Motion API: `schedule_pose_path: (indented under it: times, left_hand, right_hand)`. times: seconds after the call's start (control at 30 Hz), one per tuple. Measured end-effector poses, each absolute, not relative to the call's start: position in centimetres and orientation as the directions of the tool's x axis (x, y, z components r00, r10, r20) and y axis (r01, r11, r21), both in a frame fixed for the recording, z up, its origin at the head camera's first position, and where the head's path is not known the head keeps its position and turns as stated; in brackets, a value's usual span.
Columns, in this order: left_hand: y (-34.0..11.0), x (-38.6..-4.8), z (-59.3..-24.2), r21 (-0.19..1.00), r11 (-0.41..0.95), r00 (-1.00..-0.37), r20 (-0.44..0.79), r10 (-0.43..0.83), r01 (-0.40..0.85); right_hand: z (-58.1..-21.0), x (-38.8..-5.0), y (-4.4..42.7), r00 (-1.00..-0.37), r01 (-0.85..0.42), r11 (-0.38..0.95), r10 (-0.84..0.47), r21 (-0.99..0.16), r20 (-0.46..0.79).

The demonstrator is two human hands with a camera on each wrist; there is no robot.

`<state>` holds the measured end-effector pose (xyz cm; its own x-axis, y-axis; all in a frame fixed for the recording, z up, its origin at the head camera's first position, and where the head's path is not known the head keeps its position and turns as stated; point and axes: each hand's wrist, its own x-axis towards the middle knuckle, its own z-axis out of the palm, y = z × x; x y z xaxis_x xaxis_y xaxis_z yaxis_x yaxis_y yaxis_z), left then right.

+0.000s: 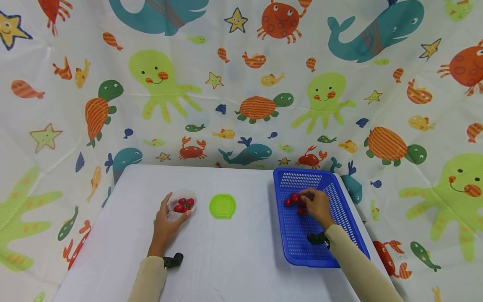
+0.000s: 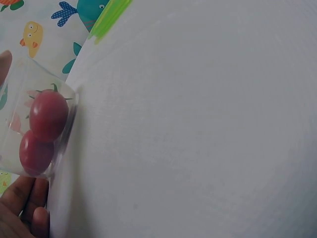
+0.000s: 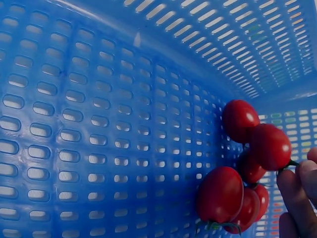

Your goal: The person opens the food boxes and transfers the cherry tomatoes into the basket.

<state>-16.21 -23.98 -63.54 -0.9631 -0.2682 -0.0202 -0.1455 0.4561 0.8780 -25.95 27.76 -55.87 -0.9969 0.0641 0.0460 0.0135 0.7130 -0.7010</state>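
Observation:
My left hand (image 1: pixel 165 228) holds a clear plastic cup (image 1: pixel 187 193) on the left of the table, its thumb and fingers curved round the sides. Several red cherry tomatoes (image 2: pixel 48 116) with green stems lie in that cup. On the right, my right hand (image 1: pixel 318 206) reaches into a blue plastic basket (image 1: pixel 302 249). Its fingertips pinch one cherry tomato (image 3: pixel 270 147) by the green stem, as the right wrist view shows. Several more cherry tomatoes (image 3: pixel 220 194) lie close together beneath and beside it on the basket's slotted floor.
A round lime-green lid (image 1: pixel 222 206) lies flat on the white table (image 1: pixel 241 251), between the cup and the basket. Behind the table hangs a sea-animal patterned cloth (image 1: pixel 226 121). The basket's raised walls surround my right hand.

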Motion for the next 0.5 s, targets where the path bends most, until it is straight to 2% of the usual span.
schedule_pose_path:
  times: [0.5]
  left_hand:
    - [-23.96, -16.07, -63.38, 0.877, 0.447, -0.961, -0.051, -0.272, -0.173]
  right_hand:
    - [-56.31, -25.73, 27.96, -0.999, 0.024, 0.73, 0.036, -0.683, 0.004]
